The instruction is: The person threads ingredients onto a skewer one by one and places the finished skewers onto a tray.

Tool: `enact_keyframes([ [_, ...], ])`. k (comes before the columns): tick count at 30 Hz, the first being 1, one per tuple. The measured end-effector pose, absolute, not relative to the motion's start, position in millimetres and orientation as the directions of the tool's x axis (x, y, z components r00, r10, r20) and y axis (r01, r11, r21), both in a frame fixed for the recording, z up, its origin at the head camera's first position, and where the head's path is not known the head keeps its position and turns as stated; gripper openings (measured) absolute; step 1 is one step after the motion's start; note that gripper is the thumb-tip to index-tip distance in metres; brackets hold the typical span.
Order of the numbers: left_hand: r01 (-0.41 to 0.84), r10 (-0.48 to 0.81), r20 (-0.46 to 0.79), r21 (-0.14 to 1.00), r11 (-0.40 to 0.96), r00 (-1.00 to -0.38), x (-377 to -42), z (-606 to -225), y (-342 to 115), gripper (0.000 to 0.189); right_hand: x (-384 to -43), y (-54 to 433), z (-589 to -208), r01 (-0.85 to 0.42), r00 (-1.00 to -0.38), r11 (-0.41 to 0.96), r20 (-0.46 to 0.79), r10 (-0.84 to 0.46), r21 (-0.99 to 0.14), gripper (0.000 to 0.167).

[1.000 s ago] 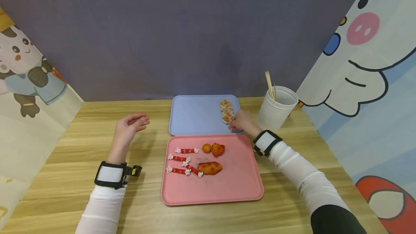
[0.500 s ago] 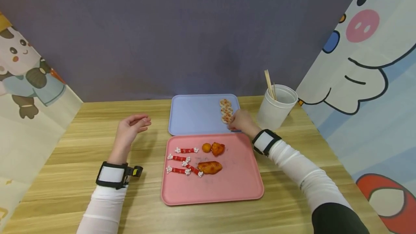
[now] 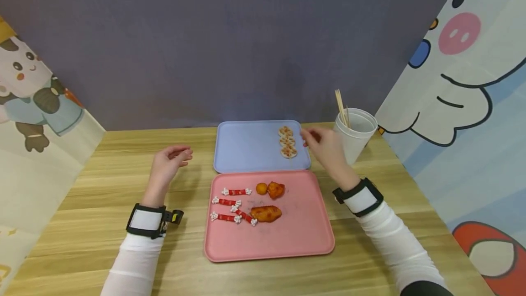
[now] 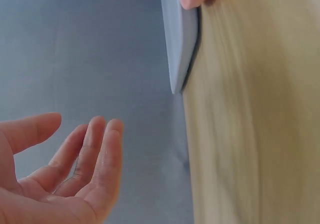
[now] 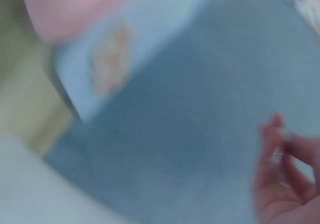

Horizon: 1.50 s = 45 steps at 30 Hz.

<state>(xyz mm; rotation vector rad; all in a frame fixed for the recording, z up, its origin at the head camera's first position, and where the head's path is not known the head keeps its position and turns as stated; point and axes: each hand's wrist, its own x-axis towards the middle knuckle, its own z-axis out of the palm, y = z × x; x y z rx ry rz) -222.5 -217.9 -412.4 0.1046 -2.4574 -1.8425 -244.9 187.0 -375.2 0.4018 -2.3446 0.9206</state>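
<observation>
My right hand [image 3: 326, 147] is raised beside the right edge of the blue tray [image 3: 250, 145], between it and the white bucket [image 3: 355, 138]. Its fingers are loosely bent, and no object shows between them; the right wrist view is blurred. On that tray lies a row of round, pale pieces with orange-brown topping [image 3: 287, 142], touching one another, apart from the hand. My left hand [image 3: 166, 166] hovers over the wooden table left of the trays. In the left wrist view its fingers [image 4: 107, 159] are relaxed and hold nothing.
A pink tray [image 3: 296, 236] sits in front of the blue one. It bears several red pieces with white frilled ends [image 3: 227, 202], a chicken wing [image 3: 266, 214], a browned chunk [image 3: 276, 190] and a small orange ball [image 3: 261, 188]. Wooden sticks [image 3: 340, 104] stand in the bucket.
My right hand has left the near end of the row of pale pieces, moving up and right toward the bucket. The row stays on the blue tray. The left hand has barely moved.
</observation>
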Motion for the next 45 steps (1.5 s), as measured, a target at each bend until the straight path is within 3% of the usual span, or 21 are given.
enact_keyframes([
  [2,0.004,-0.099,0.037,0.951,0.309,-0.994,-223.7,-410.1,-214.4,0.04,-239.0,200.3,-361.4,-0.552,-0.615,0.671,0.785,0.075,-0.496,0.017],
  [4,0.031,-0.092,0.066,0.941,0.338,-0.994,-225.3,-407.4,-210.1,0.04,-239.7,215.5,-352.4,-0.58,-0.457,0.668,0.865,0.206,-0.465,0.014],
  [5,0.044,-0.087,0.079,0.937,0.346,-0.993,-226.2,-406.1,-207.8,0.039,-242.1,223.5,-350.2,-0.574,-0.402,0.68,0.88,0.253,-0.457,0.016],
  [7,0.064,-0.081,0.099,0.932,0.356,-0.992,-228.3,-403.9,-202.8,0.038,-248.6,237.9,-348.4,-0.552,-0.361,0.697,0.885,0.295,-0.458,0.018],
  [9,0.079,-0.076,0.113,0.934,0.349,-0.991,-230.6,-402.2,-197.3,0.036,-255.2,249.7,-350.5,-0.503,-0.38,0.729,0.876,0.296,-0.465,0.022],
  [15,0.099,-0.086,0.133,0.942,0.319,-0.987,-238.3,-399.2,-180.3,0.032,-267.3,263.7,-360.5,-0.454,-0.543,0.746,0.815,0.202,-0.487,0.024],
  [19,0.103,-0.093,0.152,0.913,0.394,-0.984,-242.8,-399.4,-171.2,0.029,-272.1,262.4,-362.5,-0.47,-0.583,0.713,0.79,0.192,-0.52,0.021],
  [25,0.095,-0.015,0.124,0.824,0.559,-0.992,-244.3,-401.8,-163.5,0.031,-276.5,262.2,-361.7,-0.483,-0.582,0.7,0.79,0.193,-0.527,0.018],
  [30,0.048,0.051,0.02,0.775,0.63,-0.999,-242.4,-405.6,-161.9,0.034,-276.2,263.3,-359.9,-0.471,-0.573,0.707,0.793,0.208,-0.527,0.017],
  [38,0.007,0.097,-0.075,0.757,0.653,-0.992,-240.8,-409.0,-160.5,0.036,-274.0,263.8,-357.9,-0.467,-0.57,0.702,0.79,0.224,-0.537,0.016],
  [45,-0.001,0.097,-0.083,0.765,0.644,-0.992,-240.2,-408.2,-157.9,0.036,-264.5,261.0,-349.3,-0.514,-0.515,0.677,0.821,0.247,-0.527,0.017],
])
